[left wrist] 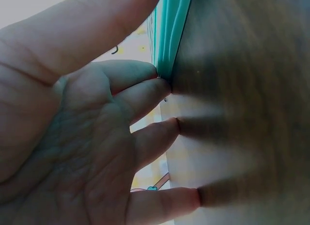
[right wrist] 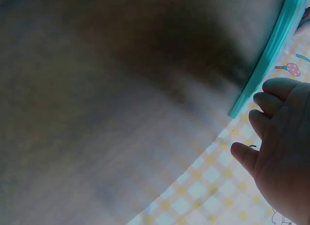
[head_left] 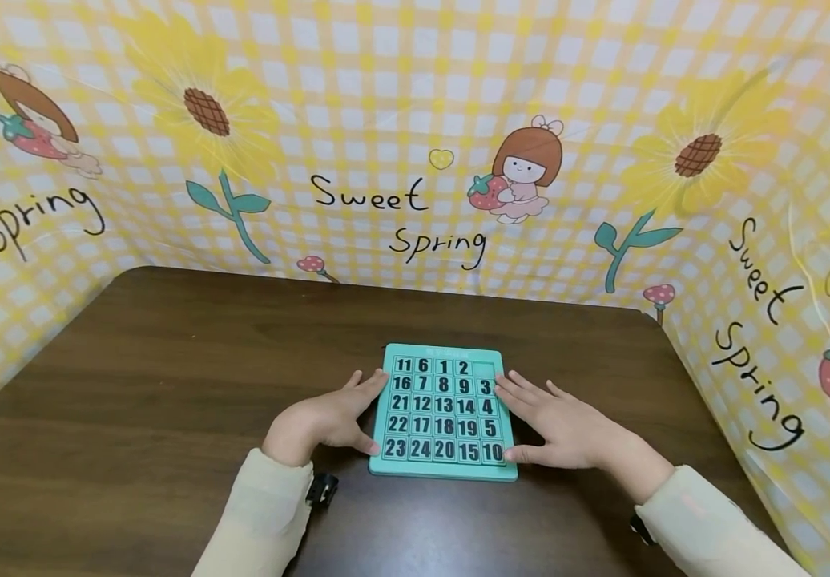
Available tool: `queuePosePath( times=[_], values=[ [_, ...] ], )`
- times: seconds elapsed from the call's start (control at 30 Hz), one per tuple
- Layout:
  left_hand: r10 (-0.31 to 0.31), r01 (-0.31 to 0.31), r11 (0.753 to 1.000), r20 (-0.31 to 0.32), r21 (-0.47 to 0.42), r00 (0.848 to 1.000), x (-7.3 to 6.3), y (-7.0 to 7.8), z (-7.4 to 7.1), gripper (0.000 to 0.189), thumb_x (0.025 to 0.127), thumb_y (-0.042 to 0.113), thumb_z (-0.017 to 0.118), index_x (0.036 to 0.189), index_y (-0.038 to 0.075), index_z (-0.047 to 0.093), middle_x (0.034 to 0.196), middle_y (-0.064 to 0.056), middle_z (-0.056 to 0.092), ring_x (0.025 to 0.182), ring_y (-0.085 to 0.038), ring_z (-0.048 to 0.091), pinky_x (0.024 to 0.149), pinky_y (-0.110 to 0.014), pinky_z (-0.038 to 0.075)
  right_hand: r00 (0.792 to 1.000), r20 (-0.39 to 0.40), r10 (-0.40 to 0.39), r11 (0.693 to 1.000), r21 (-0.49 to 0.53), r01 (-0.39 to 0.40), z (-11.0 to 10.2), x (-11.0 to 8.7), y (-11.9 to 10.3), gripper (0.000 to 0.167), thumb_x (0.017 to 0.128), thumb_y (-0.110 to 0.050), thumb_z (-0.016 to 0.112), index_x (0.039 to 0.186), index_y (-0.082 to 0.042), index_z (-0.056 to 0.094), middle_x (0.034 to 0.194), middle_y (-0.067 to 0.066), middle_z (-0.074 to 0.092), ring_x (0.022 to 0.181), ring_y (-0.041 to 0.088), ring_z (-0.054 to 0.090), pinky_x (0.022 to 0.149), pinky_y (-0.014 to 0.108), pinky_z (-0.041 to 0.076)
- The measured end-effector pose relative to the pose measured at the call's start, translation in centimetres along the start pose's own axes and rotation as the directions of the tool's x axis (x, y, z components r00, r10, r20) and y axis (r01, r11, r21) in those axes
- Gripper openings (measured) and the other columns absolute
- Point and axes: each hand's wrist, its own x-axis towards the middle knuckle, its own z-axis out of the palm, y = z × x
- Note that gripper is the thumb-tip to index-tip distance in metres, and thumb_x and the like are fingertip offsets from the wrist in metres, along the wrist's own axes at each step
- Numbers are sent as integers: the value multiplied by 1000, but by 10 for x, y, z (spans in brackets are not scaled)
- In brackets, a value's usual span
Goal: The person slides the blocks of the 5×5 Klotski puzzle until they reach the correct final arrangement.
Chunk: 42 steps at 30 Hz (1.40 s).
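Observation:
A turquoise number sliding puzzle [head_left: 444, 469] lies flat on the table. Its tiles carry black numbers, and the top right corner of the grid holds no tile. My left hand [head_left: 328, 415] is at its left side, thumb at the lower edge and fingertips further up. In the left wrist view, two fingertips of that hand [left wrist: 82, 133] touch the puzzle's turquoise side [left wrist: 170, 36], while the other fingertips rest on the table. My right hand [head_left: 562, 429] lies along the right side, fingers fairly straight, thumb beside tile 10. The right wrist view shows this hand [right wrist: 286, 133] by the puzzle's edge [right wrist: 266, 65].
The dark wooden table [head_left: 170, 417] spreads around the puzzle. Behind it and at both sides hangs a yellow checked cloth [head_left: 357, 96] with flowers, cartoon figures and lettering. Each sleeve has a black strap at the wrist, such as the left strap [head_left: 323, 490].

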Motion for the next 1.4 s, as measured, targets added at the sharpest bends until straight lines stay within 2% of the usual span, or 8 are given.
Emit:
queuePosePath(
  times=[0.37, 0.6, 0.93, 1.4],
  values=[
    [12, -11, 1000, 16, -29, 1000, 0, -4, -2, 105, 82, 13, 81, 161, 13, 12, 169, -5, 7, 156, -33, -6, 120, -58, 20, 1000, 13, 7, 1000, 22, -7, -2, 8, 4, 90, 93, -69, 48, 158, -11, 26, 167, 5, 18, 155, 29, 13, 115, 68, 21],
    [31, -31, 999, 30, -10, 999, 1, -3, -4, 104, 83, 14, 80, 161, 11, 11, 169, -5, 7, 156, -33, -6, 120, -57, 20, 999, 22, 33, 999, 36, -34, -3, 15, 9, 92, 92, -70, 48, 159, -12, 23, 168, 3, 15, 156, 29, 11, 117, 67, 18],
    [27, -27, 1000, 27, 2, 999, 3, -3, 0, 104, 82, 15, 81, 161, 12, 13, 169, -4, 9, 156, -33, -3, 121, -57, 19, 998, 25, 57, 996, 61, -59, -1, 19, 14, 91, 93, -67, 50, 159, -10, 23, 168, 6, 16, 155, 31, 11, 116, 68, 18],
    [24, -24, 1000, 2, -19, 1000, -1, -5, -3, 106, 81, 16, 83, 161, 14, 13, 169, -9, 10, 156, -33, -1, 119, -58, 23, 1000, -13, -21, 997, 76, 22, 6, -17, -11, 89, 93, -68, 49, 157, -9, 29, 166, 7, 23, 154, 32, 19, 112, 69, 26]
  ],
)
